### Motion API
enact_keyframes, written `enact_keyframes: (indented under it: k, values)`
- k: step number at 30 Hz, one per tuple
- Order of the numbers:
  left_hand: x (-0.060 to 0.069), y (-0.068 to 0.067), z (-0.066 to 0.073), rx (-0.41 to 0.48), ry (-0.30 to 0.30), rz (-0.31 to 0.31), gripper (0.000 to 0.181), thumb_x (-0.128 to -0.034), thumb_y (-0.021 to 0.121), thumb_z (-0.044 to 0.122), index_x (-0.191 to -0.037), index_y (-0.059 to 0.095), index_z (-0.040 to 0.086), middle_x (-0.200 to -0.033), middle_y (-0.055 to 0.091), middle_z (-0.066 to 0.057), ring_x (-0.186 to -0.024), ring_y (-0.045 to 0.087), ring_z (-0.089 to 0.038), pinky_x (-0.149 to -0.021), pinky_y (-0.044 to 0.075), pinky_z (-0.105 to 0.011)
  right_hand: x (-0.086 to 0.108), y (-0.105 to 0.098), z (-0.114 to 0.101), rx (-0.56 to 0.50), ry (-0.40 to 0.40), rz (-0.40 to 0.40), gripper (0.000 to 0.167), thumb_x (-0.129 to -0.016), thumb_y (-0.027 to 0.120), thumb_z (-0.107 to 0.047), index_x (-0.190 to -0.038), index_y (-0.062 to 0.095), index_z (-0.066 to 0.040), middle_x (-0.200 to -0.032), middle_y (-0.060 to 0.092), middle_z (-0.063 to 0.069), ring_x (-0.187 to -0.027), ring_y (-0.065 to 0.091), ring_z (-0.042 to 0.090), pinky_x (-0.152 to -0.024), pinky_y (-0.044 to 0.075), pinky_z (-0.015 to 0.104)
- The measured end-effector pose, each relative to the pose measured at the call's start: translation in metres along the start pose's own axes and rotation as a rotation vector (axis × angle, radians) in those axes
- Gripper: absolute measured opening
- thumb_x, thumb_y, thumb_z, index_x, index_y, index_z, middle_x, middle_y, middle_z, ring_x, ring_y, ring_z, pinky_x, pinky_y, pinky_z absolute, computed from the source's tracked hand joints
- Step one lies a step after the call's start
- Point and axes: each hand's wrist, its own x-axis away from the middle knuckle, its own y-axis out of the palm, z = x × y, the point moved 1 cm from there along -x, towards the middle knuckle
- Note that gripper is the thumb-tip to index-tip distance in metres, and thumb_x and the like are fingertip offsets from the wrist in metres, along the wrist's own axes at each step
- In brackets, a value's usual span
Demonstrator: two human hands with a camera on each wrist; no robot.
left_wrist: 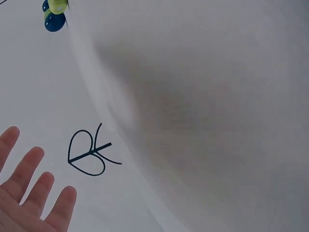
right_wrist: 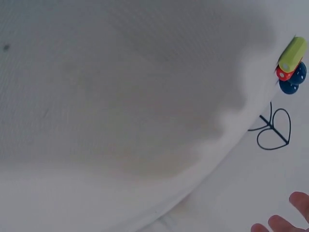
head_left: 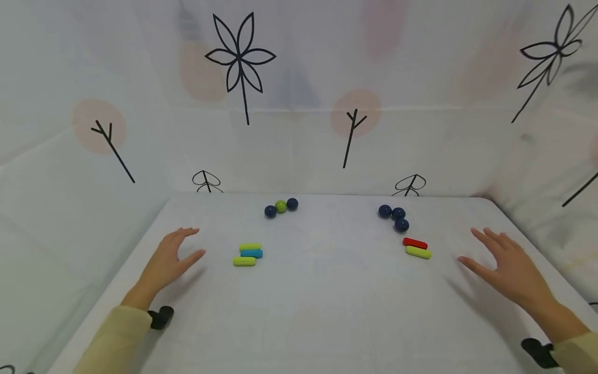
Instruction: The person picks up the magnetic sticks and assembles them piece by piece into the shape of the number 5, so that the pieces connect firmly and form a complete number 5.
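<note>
My left hand (head_left: 165, 259) hovers over the left side of the table, thumb and fingers spread, holding nothing. Nearest to it lie two yellow-green sticks (head_left: 244, 261) with a blue stick (head_left: 252, 253) between them. On the right, my right hand (head_left: 511, 270) is also held above the surface, fingers apart. A red stick (head_left: 415, 243) and a yellow-green stick (head_left: 418, 252) lie side by side to its left. Behind these, three dark blue balls (head_left: 401, 225) form a bent group. Farther back at left, a green ball (head_left: 281, 206) touches two dark blue balls (head_left: 270, 211).
The white table (head_left: 327, 311) has a back edge against a hanging white cloth (head_left: 299, 150) printed with black plant drawings. More cloth hangs at both sides. Each wrist wears a black strap piece (head_left: 161, 317).
</note>
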Motion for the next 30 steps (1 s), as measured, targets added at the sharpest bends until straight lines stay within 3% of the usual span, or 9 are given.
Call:
enact_keyframes:
  k: [17,30]
  values:
    - [-0.014,0.014,0.014,0.052,-0.002,-0.011,0.036,-0.0886,0.065,0.026,-0.118,0.060,0.007,-0.122,0.056,-0.015,-0.118,0.045,-0.035,-0.096,0.035,-0.053,-0.008,0.013,-0.014,-0.010,0.018,-0.010,0.079,-0.083,0.066,-0.044,-0.141,0.032,0.000,-0.134,0.030,0.035,-0.127,0.017,0.053,-0.090,0.018,0.072]
    - [-0.026,0.025,0.026,0.080,0.006,-0.042,0.032,-0.0864,0.068,0.019,-0.115,0.061,0.008,-0.117,0.058,-0.012,-0.111,0.052,-0.034,-0.090,0.043,-0.049,-0.015,0.016,-0.026,-0.038,0.001,-0.033,0.077,-0.084,0.066,-0.042,-0.139,0.035,0.001,-0.132,0.033,0.035,-0.123,0.022,0.053,-0.086,0.024,0.072]
